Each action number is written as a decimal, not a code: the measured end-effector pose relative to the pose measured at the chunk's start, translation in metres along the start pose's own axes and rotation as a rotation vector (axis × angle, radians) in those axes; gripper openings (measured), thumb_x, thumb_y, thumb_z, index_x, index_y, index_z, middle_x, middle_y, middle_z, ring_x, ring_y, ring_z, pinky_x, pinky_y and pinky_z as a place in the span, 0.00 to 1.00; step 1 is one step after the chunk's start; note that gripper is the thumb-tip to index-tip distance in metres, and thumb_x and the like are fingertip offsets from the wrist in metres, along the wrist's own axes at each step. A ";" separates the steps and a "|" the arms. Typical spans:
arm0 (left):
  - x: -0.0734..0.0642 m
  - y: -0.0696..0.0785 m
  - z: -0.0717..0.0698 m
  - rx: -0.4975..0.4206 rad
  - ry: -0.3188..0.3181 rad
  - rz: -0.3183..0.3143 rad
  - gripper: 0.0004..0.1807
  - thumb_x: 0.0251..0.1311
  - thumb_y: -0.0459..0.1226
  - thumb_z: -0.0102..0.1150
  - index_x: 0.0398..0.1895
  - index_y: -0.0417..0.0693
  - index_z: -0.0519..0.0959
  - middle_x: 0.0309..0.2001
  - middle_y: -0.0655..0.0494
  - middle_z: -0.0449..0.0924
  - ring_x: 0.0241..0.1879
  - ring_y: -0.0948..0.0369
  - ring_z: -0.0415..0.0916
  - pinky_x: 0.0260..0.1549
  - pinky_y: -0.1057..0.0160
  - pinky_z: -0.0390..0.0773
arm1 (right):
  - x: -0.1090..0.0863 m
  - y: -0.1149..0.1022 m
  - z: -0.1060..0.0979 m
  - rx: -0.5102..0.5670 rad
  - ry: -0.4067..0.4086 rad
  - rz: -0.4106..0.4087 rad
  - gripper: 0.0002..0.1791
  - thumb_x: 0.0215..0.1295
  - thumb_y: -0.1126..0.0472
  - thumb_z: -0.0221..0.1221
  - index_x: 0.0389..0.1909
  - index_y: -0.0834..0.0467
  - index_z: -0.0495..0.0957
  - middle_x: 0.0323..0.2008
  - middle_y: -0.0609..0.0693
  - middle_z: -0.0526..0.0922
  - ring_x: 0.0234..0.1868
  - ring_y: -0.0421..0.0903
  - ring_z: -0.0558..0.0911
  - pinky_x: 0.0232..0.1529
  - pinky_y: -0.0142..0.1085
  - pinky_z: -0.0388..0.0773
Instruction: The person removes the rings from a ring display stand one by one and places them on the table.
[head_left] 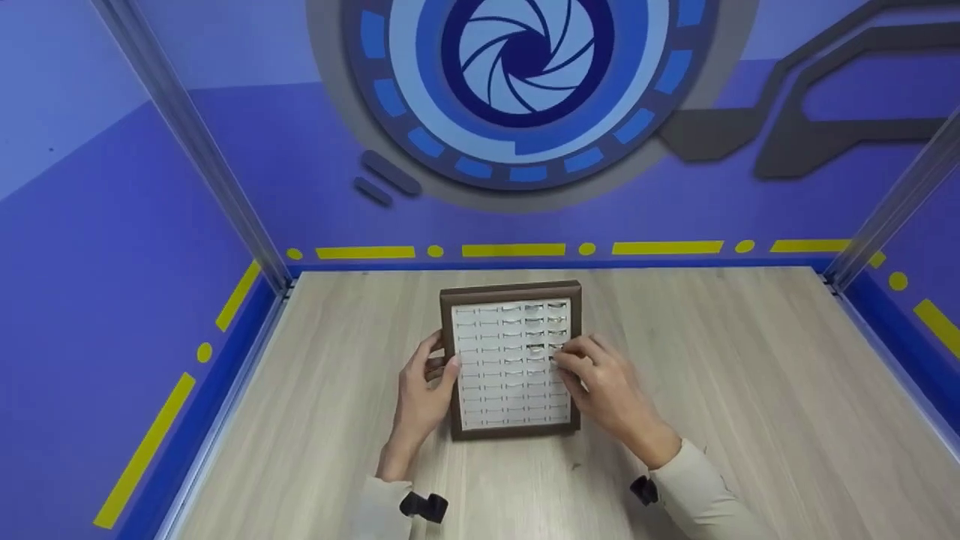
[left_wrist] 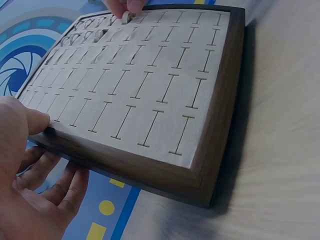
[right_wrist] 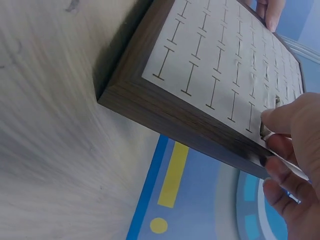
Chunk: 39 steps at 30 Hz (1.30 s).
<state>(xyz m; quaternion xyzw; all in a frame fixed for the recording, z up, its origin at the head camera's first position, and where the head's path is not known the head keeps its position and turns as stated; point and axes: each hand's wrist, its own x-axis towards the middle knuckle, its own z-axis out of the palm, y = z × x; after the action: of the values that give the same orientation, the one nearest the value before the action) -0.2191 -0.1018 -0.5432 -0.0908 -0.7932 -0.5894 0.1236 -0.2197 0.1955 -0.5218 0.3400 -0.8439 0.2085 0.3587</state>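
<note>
A blue and purple wall (head_left: 247,157) stands beyond the display tray, and a pale wood-grain table (head_left: 750,382) spreads beneath and around it. A round blue emblem (head_left: 420,60) marks the wall behind the tray. The display tray (head_left: 517,433) itself, a brown frame round a white slotted pad, is between the two hands.

At the tray's left side, the left hand (head_left: 424,397) grips the frame, thumb laid over the front and fingers bent round the edge. At its right side, the right hand (head_left: 611,386) has its fingertips nearly closed, pinching a small ring (left_wrist: 127,18) at the slots of the rightmost column; how deep that ring sits is hard to tell behind the fingers.

More silvery rings (head_left: 533,319) sit in the tray's upper right, in its two rightmost columns. Thin slots (left_wrist: 165,130) run in rows over the lower part of the tray.
</note>
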 end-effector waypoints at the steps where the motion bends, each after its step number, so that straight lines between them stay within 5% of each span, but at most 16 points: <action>1: -0.001 0.000 0.000 -0.005 0.001 -0.012 0.29 0.77 0.37 0.61 0.78 0.46 0.70 0.66 0.45 0.79 0.56 0.53 0.84 0.59 0.52 0.83 | 0.001 -0.001 0.001 -0.011 0.004 -0.001 0.14 0.53 0.73 0.78 0.40 0.60 0.90 0.40 0.50 0.85 0.42 0.49 0.82 0.39 0.41 0.83; 19: -0.003 -0.002 0.002 -0.063 0.046 -0.082 0.28 0.76 0.36 0.62 0.77 0.50 0.71 0.64 0.48 0.81 0.51 0.56 0.85 0.53 0.60 0.85 | 0.006 -0.005 0.008 -0.049 0.030 -0.039 0.12 0.51 0.75 0.77 0.35 0.62 0.88 0.37 0.51 0.83 0.39 0.49 0.81 0.37 0.38 0.83; 39: 0.000 -0.006 0.008 -0.099 0.060 -0.062 0.27 0.75 0.36 0.64 0.75 0.47 0.73 0.62 0.45 0.82 0.49 0.55 0.85 0.50 0.63 0.84 | 0.004 0.004 -0.001 0.039 -0.027 -0.035 0.13 0.56 0.76 0.76 0.38 0.61 0.86 0.40 0.50 0.83 0.42 0.46 0.80 0.41 0.36 0.83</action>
<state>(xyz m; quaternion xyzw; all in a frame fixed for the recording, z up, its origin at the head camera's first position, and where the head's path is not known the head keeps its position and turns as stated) -0.2217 -0.0959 -0.5505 -0.0544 -0.7614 -0.6340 0.1245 -0.2244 0.1975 -0.5187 0.3641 -0.8385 0.2139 0.3443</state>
